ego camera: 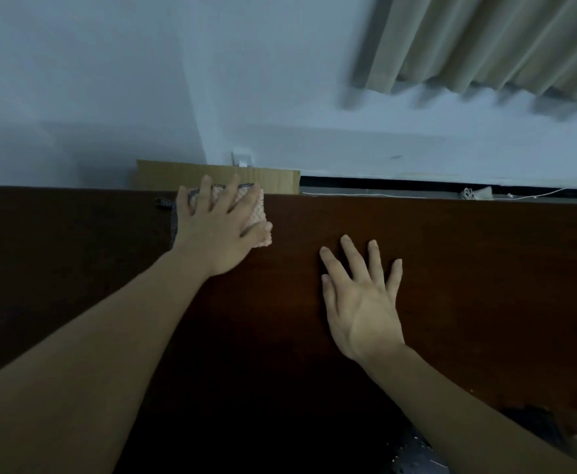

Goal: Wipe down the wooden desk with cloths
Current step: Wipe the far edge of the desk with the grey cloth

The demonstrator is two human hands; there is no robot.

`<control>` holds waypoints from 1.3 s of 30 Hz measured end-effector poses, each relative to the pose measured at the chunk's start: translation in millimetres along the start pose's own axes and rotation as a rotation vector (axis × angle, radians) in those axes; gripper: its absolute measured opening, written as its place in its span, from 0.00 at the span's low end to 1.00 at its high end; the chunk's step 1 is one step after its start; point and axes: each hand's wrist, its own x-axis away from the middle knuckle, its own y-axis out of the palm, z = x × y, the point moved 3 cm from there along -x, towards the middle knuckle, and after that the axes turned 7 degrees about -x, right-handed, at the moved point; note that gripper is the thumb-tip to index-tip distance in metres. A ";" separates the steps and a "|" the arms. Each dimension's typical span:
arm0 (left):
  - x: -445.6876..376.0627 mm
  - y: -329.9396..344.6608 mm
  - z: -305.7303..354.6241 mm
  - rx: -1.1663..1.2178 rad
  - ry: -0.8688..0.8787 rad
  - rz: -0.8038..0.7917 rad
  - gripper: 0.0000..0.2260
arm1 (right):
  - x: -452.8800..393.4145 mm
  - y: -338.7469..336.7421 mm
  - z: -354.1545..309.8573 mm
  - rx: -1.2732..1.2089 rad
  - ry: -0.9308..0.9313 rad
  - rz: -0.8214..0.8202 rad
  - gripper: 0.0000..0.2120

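A: The desk (451, 268) is dark brown wood, smooth, with a dull sheen and faint grain.

B: And the cloth (258, 213)?

A: Pale pink fabric, knobbly and woven-looking, with a grey corded edge on its left and far sides.

B: Behind it, at the far edge?

A: Cardboard (177, 174), plain tan, matt. The wall (109, 80) looks painted, flat and matt. Far right, the curtain (485, 46) is beige cloth in soft pleats.

desk (451, 268): dark brown wood | cloth (258, 213): pink waffle weave, grey edge | curtain (485, 39): beige | wall (109, 80): white
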 end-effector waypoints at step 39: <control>82.3 17.8 -5.5 -0.026 -0.008 -0.054 0.33 | 2.1 -0.8 0.7 0.000 0.026 0.061 0.26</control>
